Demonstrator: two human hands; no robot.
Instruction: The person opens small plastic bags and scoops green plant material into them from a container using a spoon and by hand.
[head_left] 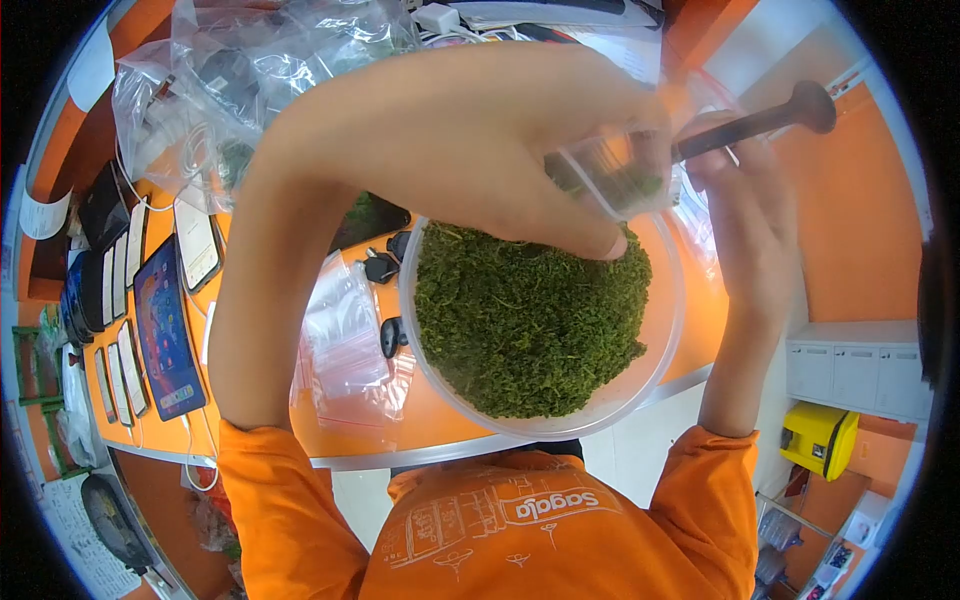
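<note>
A round clear tub (668,330) holds a heap of crumbly, moss-like green plant matter (530,320). Above its far right side, my left hand (510,150) reaches across with fingers closed on a small clear plastic bag (625,180); some green shows through the plastic. At the right, my right hand (745,205) has its fingers bent at the bag's far side, next to a dark rod (755,128) with a flared end. The rod's other end is hidden by the bag and fingers. I cannot tell exactly which fingers grip the rod.
Flat zip bags (345,335) lie left of the tub, near black earbuds (390,338). A tablet (165,335) and several phones (197,240) with cables cover the table's left. Large clear plastic bags (270,75) pile up at the back. A yellow bag (820,440) stands beyond the right side.
</note>
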